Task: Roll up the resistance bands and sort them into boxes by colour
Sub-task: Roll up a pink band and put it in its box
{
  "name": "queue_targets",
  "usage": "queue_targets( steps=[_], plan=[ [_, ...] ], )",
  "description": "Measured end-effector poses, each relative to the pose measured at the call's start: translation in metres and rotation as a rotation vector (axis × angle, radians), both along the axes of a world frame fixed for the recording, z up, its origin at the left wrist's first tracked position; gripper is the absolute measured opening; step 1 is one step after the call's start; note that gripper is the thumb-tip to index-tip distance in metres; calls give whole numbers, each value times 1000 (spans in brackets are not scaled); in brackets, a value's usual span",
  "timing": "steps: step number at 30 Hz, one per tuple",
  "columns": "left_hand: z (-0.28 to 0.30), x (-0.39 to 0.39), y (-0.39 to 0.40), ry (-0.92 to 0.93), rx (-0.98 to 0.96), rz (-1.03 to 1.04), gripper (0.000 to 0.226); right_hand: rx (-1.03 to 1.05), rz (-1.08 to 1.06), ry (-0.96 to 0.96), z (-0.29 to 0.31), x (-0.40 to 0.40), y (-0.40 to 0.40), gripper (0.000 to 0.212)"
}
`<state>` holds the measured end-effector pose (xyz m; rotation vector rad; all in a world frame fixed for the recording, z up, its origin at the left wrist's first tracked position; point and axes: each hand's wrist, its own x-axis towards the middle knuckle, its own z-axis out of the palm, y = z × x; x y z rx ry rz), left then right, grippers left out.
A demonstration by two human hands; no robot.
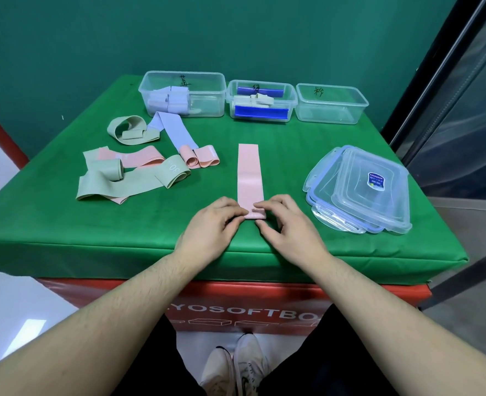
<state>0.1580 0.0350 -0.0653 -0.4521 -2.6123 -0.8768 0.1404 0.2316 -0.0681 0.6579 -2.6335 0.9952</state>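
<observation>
A pink resistance band lies flat and straight on the green table top, its near end folded into a small roll. My left hand and my right hand both pinch that rolled end with fingertips and thumbs. Three clear boxes stand at the back: the left box holds rolled pale lilac bands, the middle box has blue clips and holds pale green rolls, the right box looks empty. A loose heap of green, pink and lilac bands lies at the left.
A stack of clear box lids sits on the table's right side, close to my right hand. The table's front edge runs just below my wrists. A dark frame stands along the right, a green wall behind.
</observation>
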Motion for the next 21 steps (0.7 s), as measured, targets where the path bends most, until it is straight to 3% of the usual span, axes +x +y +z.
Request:
queue_targets(
  steps=[9, 16, 21],
  plan=[
    [5, 1, 1, -28, 19, -4, 27, 29, -29, -18, 0, -4, -2, 21],
    [6, -5, 6, -47, 50, 81, 19, -3, -97, -100, 5, -10, -10, 23],
    [5, -5, 7, -48, 14, 96, 21, -31, -58, -54, 6, -7, -10, 20]
  ],
)
